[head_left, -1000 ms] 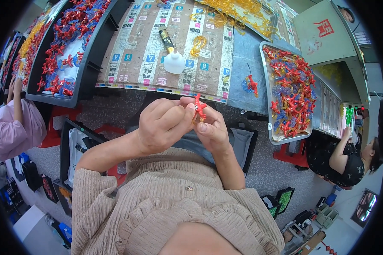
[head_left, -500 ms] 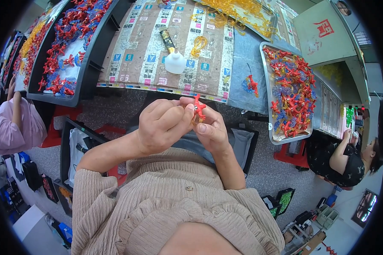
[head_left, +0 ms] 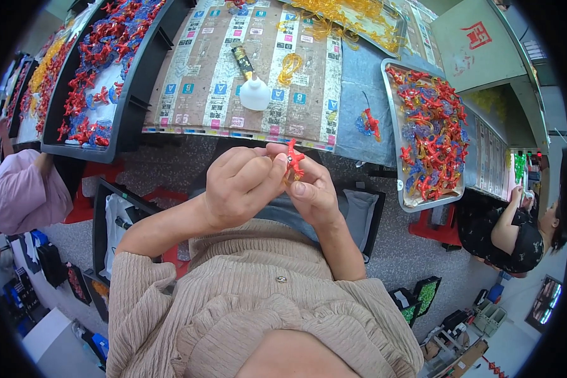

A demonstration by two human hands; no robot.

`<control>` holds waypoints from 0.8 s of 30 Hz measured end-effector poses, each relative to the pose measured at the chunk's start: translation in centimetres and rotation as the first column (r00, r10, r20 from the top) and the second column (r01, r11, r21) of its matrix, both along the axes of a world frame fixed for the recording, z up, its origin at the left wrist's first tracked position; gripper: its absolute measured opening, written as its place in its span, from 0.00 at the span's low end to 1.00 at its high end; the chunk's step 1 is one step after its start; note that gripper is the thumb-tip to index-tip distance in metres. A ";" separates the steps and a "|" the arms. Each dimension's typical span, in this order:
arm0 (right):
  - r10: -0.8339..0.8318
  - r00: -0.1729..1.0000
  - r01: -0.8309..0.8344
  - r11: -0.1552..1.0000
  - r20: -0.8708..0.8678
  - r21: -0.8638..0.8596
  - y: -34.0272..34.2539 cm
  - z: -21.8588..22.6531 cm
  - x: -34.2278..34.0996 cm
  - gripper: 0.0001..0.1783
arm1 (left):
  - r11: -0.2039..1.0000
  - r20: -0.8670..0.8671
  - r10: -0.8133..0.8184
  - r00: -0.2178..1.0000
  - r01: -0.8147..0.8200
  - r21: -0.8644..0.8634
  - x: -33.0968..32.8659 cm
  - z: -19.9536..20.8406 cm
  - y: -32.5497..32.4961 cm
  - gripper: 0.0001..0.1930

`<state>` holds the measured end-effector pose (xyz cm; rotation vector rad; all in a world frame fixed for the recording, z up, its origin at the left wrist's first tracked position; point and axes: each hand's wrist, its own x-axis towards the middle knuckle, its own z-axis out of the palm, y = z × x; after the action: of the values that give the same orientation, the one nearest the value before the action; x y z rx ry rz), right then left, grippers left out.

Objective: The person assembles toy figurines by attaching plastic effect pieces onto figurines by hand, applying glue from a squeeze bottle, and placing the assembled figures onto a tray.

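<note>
We see blue, pink and dark printing on the table covering (head_left: 194, 62); the pale cabinet (head_left: 505, 58) bears 1 red mark (head_left: 476, 36); our left hand (head_left: 242, 188) and right hand (head_left: 317, 192) pinch 1 red figure (head_left: 294, 161) near the table edge; we judge it light, stiff, slick; we'd hold its body, sparing thin limbs.

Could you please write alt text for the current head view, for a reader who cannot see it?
A person's left hand and right hand hold a small red plastic figure beside a worktable. A white plastic bottle sits on it; to the right, a metal tray holds red, blue and yellow pieces.
</note>
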<state>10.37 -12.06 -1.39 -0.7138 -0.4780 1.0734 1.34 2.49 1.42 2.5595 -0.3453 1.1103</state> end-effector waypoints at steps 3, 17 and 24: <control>-0.002 1.000 0.002 1.000 -0.013 0.005 0.0 0.0 0.0 0.37 | 1.000 0.004 -0.005 1.000 0.005 0.003 0.1 0.0 0.0 0.20; -0.002 1.000 0.002 0.999 -0.016 0.039 -0.1 0.0 0.1 0.36 | 1.000 -0.018 -0.015 1.000 0.015 0.006 0.2 0.4 -0.2 0.20; 0.005 1.000 -0.004 0.999 -0.017 0.047 -0.1 -0.2 0.1 0.36 | 1.000 -0.008 -0.013 1.000 0.013 0.005 0.3 0.3 -0.3 0.20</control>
<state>10.43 -12.19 -1.55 -0.6620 -0.4893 1.0684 1.62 2.20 1.67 2.5615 -0.3634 1.0959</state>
